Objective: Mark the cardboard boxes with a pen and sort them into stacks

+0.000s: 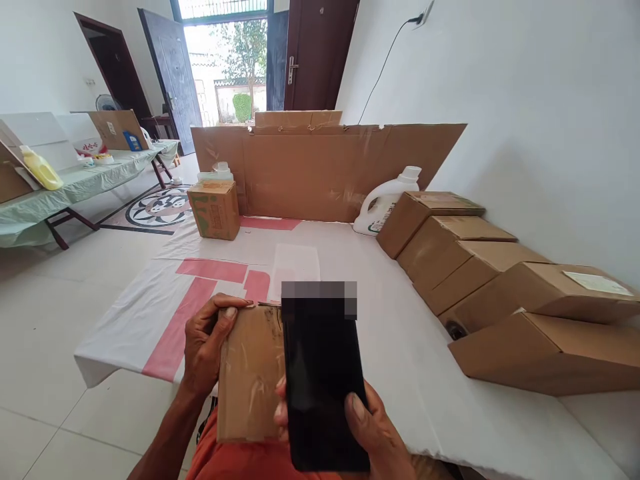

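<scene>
My left hand (207,343) pinches the upper left corner of a brown cardboard box (250,380), thumb on its near face and fingers along the top edge. Clear tape and dark marks show on the cardboard. In my right hand (375,427) is a black smartphone (325,387), held upright with the thumb across its lower right face and fingertips showing at its left edge. The phone covers the right part of the cardboard box. Its screen looks dark, and its top is blurred out by a mosaic.
A white cloth with pink patches covers the table (390,320). Several cardboard boxes (500,287) line the right side beside a white jug (387,203). One small carton (214,210) stands at the back left. A tall cardboard panel (310,173) closes the far edge.
</scene>
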Motion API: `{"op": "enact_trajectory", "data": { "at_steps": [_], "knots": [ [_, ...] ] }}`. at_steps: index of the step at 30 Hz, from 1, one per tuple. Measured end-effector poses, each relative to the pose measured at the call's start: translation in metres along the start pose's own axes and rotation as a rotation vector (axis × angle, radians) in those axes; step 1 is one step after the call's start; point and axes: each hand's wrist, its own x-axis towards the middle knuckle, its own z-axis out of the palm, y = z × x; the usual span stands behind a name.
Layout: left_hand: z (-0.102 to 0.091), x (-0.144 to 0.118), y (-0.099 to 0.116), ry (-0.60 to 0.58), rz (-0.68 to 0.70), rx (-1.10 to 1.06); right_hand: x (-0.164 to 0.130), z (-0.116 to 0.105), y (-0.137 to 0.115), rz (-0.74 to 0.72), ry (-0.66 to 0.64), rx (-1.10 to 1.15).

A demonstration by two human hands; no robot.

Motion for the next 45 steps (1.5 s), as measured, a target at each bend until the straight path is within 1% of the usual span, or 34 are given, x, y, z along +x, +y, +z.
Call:
{"op": "enact_trajectory", "data": {
  "at_steps": [4, 6, 8, 11, 14, 19, 23, 26, 28, 30, 31, 34, 36, 37, 39, 42, 45],
  "knots": [
    [0.002, 0.036, -0.015, 0.018, 0.132, 0.016, 0.038, -0.001, 0.003, 0.065, -0.092, 0.090],
    [0.004, 0.051, -0.027, 0.020, 0.153, -0.002, 0.052, -0.004, 0.006, 0.081, -0.107, 0.122],
    [0.005, 0.063, -0.039, 0.022, 0.141, -0.013, 0.059, -0.008, 0.008, 0.106, -0.104, 0.147],
    [0.002, 0.072, -0.050, 0.033, 0.114, -0.014, 0.060, -0.014, 0.010, 0.156, -0.086, 0.166],
    [0.000, 0.077, -0.055, 0.035, 0.081, -0.017, 0.058, -0.017, 0.011, 0.165, -0.062, 0.174],
    [0.000, 0.086, -0.058, 0.036, 0.063, -0.030, 0.057, -0.023, 0.011, 0.136, -0.040, 0.150],
    [0.000, 0.090, -0.059, 0.045, 0.040, -0.054, 0.051, -0.039, 0.006, 0.082, 0.013, 0.096],
    [-0.001, 0.093, -0.061, 0.048, 0.009, -0.076, 0.051, -0.059, -0.002, -0.009, 0.092, 0.049],
    [-0.001, 0.098, -0.062, 0.050, -0.009, -0.087, 0.058, -0.079, -0.007, -0.068, 0.188, -0.008],
    [0.000, 0.105, -0.064, 0.051, -0.026, -0.101, 0.070, -0.104, -0.012, -0.117, 0.315, -0.108],
    [0.000, 0.109, -0.066, 0.050, -0.035, -0.110, 0.077, -0.119, -0.014, -0.144, 0.400, -0.210],
    [0.001, 0.122, -0.073, 0.047, -0.061, -0.138, 0.100, -0.166, -0.020, -0.213, 0.686, -0.630],
    [0.001, 0.128, -0.077, 0.051, -0.076, -0.154, 0.110, -0.192, -0.025, -0.228, 0.813, -0.822],
    [0.001, 0.130, -0.080, 0.055, -0.082, -0.161, 0.113, -0.203, -0.028, -0.228, 0.848, -0.871],
    [0.001, 0.133, -0.084, 0.066, -0.091, -0.174, 0.116, -0.216, -0.034, -0.227, 0.889, -0.948],
    [0.001, 0.135, -0.095, 0.079, -0.098, -0.183, 0.116, -0.225, -0.041, -0.236, 0.910, -1.068],
    [0.000, 0.134, -0.113, 0.099, -0.101, -0.163, 0.113, -0.232, -0.041, -0.298, 0.904, -1.162]
  ]
}}
